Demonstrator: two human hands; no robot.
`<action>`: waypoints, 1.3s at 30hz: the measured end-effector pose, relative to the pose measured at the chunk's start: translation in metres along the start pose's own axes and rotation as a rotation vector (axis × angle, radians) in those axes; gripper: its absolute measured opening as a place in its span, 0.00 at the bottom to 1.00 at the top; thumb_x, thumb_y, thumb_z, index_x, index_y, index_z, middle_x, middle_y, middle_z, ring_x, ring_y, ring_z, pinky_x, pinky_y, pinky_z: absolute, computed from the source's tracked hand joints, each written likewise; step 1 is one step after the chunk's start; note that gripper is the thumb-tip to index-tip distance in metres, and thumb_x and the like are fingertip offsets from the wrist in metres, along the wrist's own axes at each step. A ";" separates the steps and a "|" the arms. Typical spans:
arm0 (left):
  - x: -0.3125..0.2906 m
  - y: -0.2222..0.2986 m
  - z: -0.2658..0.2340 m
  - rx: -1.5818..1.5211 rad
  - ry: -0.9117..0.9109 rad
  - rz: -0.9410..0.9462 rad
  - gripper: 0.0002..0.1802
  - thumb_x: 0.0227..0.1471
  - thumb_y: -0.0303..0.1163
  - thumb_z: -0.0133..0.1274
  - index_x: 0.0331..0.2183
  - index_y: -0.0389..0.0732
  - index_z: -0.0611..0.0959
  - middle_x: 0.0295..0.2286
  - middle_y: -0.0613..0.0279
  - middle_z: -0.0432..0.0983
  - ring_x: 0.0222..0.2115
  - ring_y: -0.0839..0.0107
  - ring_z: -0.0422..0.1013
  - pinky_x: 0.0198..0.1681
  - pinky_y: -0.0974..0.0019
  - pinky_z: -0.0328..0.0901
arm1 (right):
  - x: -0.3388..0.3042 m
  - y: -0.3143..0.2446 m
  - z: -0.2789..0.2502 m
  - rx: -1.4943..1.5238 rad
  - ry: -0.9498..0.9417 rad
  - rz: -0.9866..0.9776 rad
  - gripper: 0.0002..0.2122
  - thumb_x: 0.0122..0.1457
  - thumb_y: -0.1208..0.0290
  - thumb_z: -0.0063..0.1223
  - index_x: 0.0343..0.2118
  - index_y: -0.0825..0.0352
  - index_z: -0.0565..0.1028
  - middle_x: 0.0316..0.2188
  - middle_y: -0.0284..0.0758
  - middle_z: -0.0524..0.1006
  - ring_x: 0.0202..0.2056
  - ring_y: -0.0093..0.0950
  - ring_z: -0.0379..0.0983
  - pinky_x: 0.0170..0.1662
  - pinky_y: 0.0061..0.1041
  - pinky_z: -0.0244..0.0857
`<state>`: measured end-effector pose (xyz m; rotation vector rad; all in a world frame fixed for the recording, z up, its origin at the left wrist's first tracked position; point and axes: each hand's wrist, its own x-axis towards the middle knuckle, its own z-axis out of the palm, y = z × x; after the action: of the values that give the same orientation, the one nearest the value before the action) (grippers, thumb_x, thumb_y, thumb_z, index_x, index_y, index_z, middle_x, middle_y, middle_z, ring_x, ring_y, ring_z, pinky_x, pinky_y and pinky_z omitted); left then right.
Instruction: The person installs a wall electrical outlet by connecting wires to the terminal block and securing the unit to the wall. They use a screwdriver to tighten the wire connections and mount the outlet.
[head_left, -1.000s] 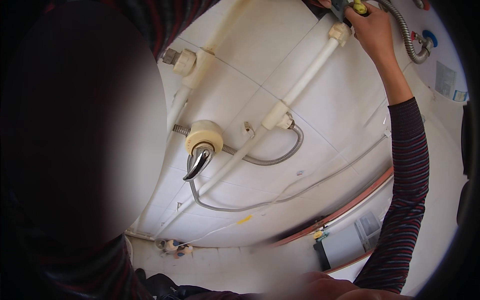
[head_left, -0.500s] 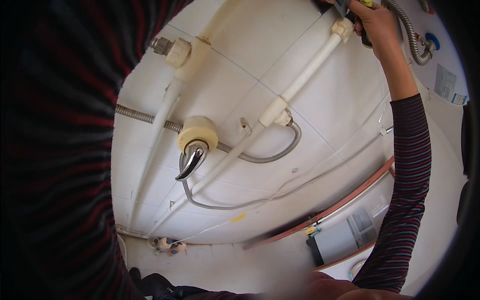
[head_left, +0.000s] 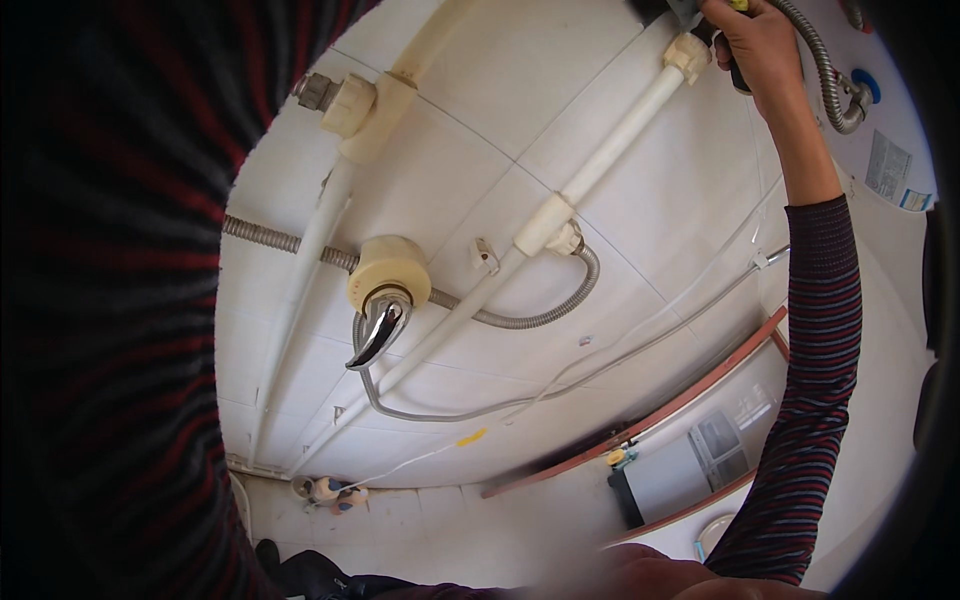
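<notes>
My right hand (head_left: 762,52) is raised to the top right, its fingers wrapped round a tool with a black and yellow handle and a grey metal part (head_left: 684,10). The top edge cuts off the tool, so its exact kind does not show. Just below it, a cream union nut (head_left: 688,57) caps the upper end of a white water pipe (head_left: 618,135). The pipe slants down along the tiled wall. My left arm (head_left: 120,300), in a dark red-striped sleeve, fills the left side close up; its hand is out of view.
A mixer valve (head_left: 388,275) with a chrome lever sits mid-wall, joined to corrugated metal hoses (head_left: 530,322). A second white pipe (head_left: 320,225) runs to its left. A white appliance with a hose connection (head_left: 855,100) stands at upper right. A red-framed opening (head_left: 640,430) lies lower right.
The right hand and tool have shifted slightly at the top edge, with the hand a little higher. The wall and fittings sit slightly farther left in view.
</notes>
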<state>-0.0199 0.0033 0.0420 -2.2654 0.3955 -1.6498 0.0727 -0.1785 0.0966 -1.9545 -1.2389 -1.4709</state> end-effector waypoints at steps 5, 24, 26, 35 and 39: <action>0.001 -0.006 0.004 -0.023 0.053 0.036 0.14 0.53 0.32 0.63 0.40 0.36 0.86 0.39 0.48 0.82 0.42 0.53 0.78 0.49 0.54 0.71 | 0.010 0.020 0.011 -0.227 0.191 -0.303 0.07 0.50 0.70 0.59 0.22 0.68 0.80 0.17 0.33 0.79 0.16 0.25 0.74 0.20 0.28 0.65; -0.004 -0.006 -0.004 -0.024 0.044 0.036 0.12 0.52 0.32 0.62 0.38 0.37 0.88 0.37 0.49 0.83 0.42 0.53 0.78 0.47 0.54 0.71 | 0.023 0.033 0.005 0.225 -0.133 -0.060 0.11 0.54 0.68 0.64 0.25 0.72 0.76 0.17 0.30 0.75 0.17 0.17 0.71 0.21 0.20 0.66; -0.004 -0.005 -0.003 -0.037 0.053 0.017 0.12 0.52 0.32 0.62 0.38 0.37 0.88 0.37 0.48 0.83 0.41 0.53 0.78 0.47 0.54 0.71 | 0.025 0.035 0.005 0.229 -0.143 -0.054 0.11 0.54 0.68 0.64 0.25 0.71 0.76 0.17 0.30 0.75 0.17 0.17 0.71 0.21 0.20 0.66; -0.006 -0.003 -0.009 -0.058 0.013 0.030 0.10 0.51 0.31 0.62 0.35 0.38 0.88 0.34 0.49 0.83 0.39 0.53 0.78 0.45 0.54 0.71 | 0.026 0.034 0.004 0.206 -0.198 -0.054 0.10 0.56 0.69 0.62 0.25 0.72 0.77 0.18 0.30 0.75 0.16 0.17 0.70 0.21 0.19 0.65; -0.003 -0.009 -0.004 0.020 0.069 0.062 0.10 0.51 0.31 0.62 0.35 0.38 0.88 0.34 0.49 0.83 0.39 0.53 0.78 0.45 0.54 0.71 | 0.027 0.030 0.004 0.190 -0.180 -0.070 0.10 0.55 0.69 0.62 0.26 0.72 0.77 0.18 0.30 0.75 0.16 0.17 0.69 0.21 0.20 0.64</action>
<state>-0.0244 0.0122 0.0444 -2.1646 0.4585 -1.6962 0.1012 -0.1806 0.1254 -1.9658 -1.4799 -1.1800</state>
